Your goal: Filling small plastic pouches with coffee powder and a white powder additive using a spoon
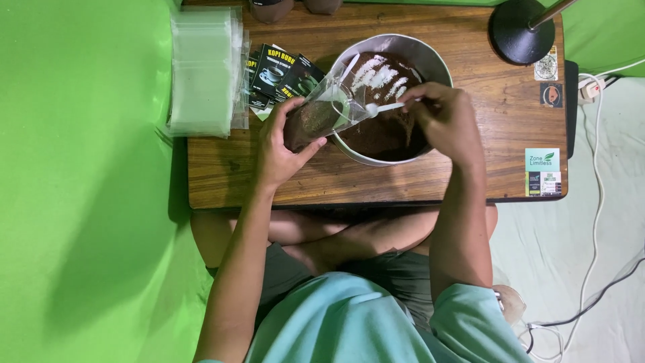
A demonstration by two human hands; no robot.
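Nearest the camera: pale turquoise shirt [349, 323] at 6 o'clock, crossed bare legs just above it, tucked under the low wooden table [470, 181].

Left hand: left hand [279, 151] sits a little left of centre, fingers wrapped round the lower end of a clear plastic pouch [319, 114], holding it firmly.

Pouch: partly filled with dark brown powder, tilted, its long axis running from 8 o'clock up toward 2 o'clock, open mouth lifted over the bowl's left rim.

Right hand: right hand [447, 117] is closed in a pinch on the handle of a small white plastic spoon [386, 106], hovering over the bowl.

Spoon: lies nearly level, handle at 3 o'clock, scoop end pointing to 9 o'clock, right at the pouch mouth.

Key relation: pouch opening lies just left of the spoon tip, the two almost touching; the right hand is the nearer one to the bowl, the left the nearer to the pouch.

Bowl: round metal bowl [430, 60] at 12 o'clock of the hands, holding dark ground powder [386, 131], with pale glare streaks across its top.

Left of the bowl: small dark printed sachets [279, 70] fanned at 10 o'clock, and beyond them a stack of empty clear bags [201, 74] hanging off the table edge.

Far right: black round lamp base [521, 30] at 1 o'clock, stickers [541, 171] at 3 o'clock, white cable [594, 222] trailing on the floor.

Surround: bright green cloth [87, 202] covers the left side.
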